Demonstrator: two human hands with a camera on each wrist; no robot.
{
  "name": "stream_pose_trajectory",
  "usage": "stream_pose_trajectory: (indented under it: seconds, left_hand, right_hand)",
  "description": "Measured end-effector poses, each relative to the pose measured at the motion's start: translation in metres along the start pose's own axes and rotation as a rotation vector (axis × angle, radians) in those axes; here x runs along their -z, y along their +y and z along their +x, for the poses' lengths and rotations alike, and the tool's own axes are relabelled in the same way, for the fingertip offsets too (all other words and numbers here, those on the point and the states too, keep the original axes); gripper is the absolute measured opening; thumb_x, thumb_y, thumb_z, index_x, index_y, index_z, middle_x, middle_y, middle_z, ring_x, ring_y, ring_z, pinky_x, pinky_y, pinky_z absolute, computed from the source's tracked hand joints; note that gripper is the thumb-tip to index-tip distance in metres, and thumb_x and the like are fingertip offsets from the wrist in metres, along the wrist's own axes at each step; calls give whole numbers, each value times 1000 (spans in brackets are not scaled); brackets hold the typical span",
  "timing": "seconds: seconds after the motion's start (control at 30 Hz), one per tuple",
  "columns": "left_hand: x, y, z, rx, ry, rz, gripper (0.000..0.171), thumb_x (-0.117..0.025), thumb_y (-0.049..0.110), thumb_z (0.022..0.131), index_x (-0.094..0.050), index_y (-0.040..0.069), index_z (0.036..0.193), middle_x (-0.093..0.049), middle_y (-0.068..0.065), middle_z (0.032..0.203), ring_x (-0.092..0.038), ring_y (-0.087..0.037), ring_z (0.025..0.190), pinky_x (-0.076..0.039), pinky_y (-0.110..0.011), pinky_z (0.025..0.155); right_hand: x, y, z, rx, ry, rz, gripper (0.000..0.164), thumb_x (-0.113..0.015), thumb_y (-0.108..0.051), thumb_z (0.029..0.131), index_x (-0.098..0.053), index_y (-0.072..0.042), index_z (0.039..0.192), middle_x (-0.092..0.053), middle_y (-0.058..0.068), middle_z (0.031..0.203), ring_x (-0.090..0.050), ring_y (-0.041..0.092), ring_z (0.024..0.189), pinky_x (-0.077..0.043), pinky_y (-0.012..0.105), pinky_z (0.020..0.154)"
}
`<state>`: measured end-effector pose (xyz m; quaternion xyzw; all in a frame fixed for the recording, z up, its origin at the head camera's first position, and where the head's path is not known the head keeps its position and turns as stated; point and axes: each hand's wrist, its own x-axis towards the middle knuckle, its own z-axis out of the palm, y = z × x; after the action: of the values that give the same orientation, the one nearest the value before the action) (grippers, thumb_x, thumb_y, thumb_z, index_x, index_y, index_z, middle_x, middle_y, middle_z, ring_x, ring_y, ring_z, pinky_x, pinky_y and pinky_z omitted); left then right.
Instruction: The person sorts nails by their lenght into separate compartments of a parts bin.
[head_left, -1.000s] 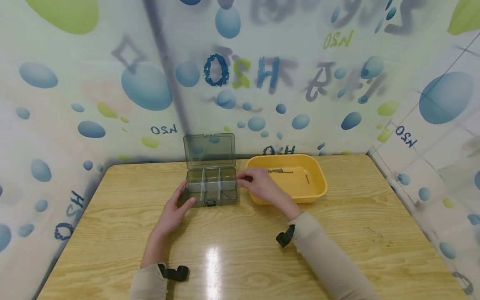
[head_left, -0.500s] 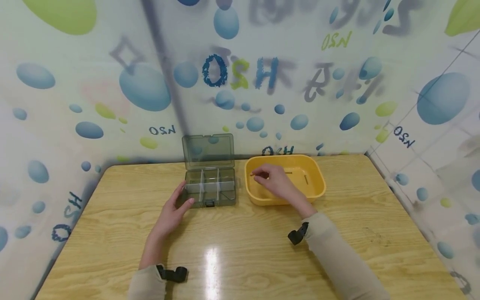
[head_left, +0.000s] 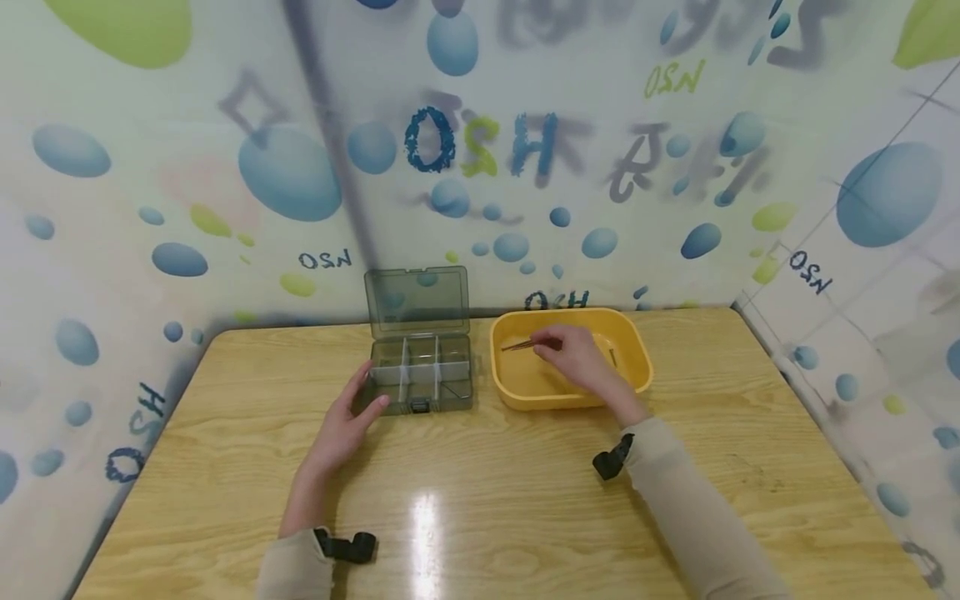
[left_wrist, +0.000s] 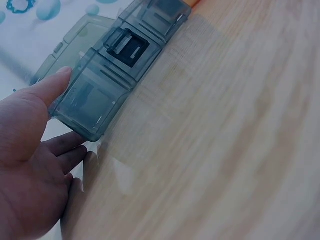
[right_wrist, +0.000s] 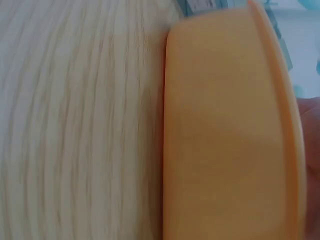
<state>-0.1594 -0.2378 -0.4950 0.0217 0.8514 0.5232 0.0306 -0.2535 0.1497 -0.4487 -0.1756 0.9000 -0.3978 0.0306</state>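
In the head view, a smoky translucent compartment box stands with its lid raised. My left hand holds its left end, thumb at the front corner and fingers along the side; the left wrist view shows this hand close up. One thin dark piece lies in the front right compartment. To the right is a yellow tray. My right hand reaches into it, fingertips against thin brownish pieces like long screws or nails. Whether it pinches one is unclear.
Another slim screw or nail lies toward the tray's right end. The wooden table ends at a patterned wall covering just behind the box and tray. In the right wrist view the tray's side wall hides most of the hand.
My right hand has moved right from beside the box, over the tray's left rim, to the thin pieces in the tray. The left hand has stayed on the box.
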Motion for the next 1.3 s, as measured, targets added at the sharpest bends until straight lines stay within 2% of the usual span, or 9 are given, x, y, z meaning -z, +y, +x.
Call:
stream_pose_trajectory:
  seconds: [0.27, 0.5, 0.67, 0.93, 1.07, 1.3]
  left_hand:
    - [-2, -2, 2, -3, 4, 10, 70, -58, 32, 107, -23, 15, 165, -23, -25, 165, -17, -42, 153, -13, -61, 120]
    - [0, -1, 1, -9, 4, -8, 71, -60, 27, 106, -22, 12, 165, -24, -27, 164, -17, -43, 153, -13, -62, 120]
    - [0, -1, 1, -6, 4, -5, 72, -60, 27, 106, -22, 12, 165, -23, -26, 165, -17, -42, 153, -12, -61, 121]
    - [-1, 1, 0, -11, 7, -8, 69, -59, 29, 106, -24, 13, 164, -23, -25, 165, -17, -41, 153, -12, -59, 121]
    - [-1, 3, 0, -3, 6, -1, 70, -59, 30, 106, -24, 13, 164, -24, -24, 165, -18, -41, 153, -13, -59, 121]
    - [-1, 3, -1, 6, 1, -4, 71, -59, 31, 106, -22, 14, 165, -23, -25, 165, -17, -42, 153, -13, -61, 121]
  right_hand:
    - [16, 24, -1, -76, 47, -55, 22, -60, 0, 102, -73, 3, 120, -71, 18, 118, -65, 35, 109, -53, 48, 95]
    - [23, 39, 3, -140, 34, -56, 26, -56, 2, 102, -69, 7, 123, -68, 23, 124, -62, 38, 115, -51, 50, 99]
    - [27, 43, 7, -155, 18, -97, 26, -57, 2, 100, -70, 8, 121, -69, 24, 122, -63, 39, 114, -50, 50, 99]
    - [29, 48, 7, -110, 35, -164, 29, -63, 1, 94, -70, 10, 120, -69, 24, 118, -64, 39, 111, -52, 48, 96]
    - [28, 50, 9, -160, 8, -185, 31, -63, 2, 95, -67, 11, 124, -67, 27, 123, -61, 40, 116, -50, 50, 100]
    - [28, 52, 11, -254, -16, -211, 31, -67, 4, 93, -68, 11, 123, -66, 26, 122, -60, 34, 106, -51, 48, 96]
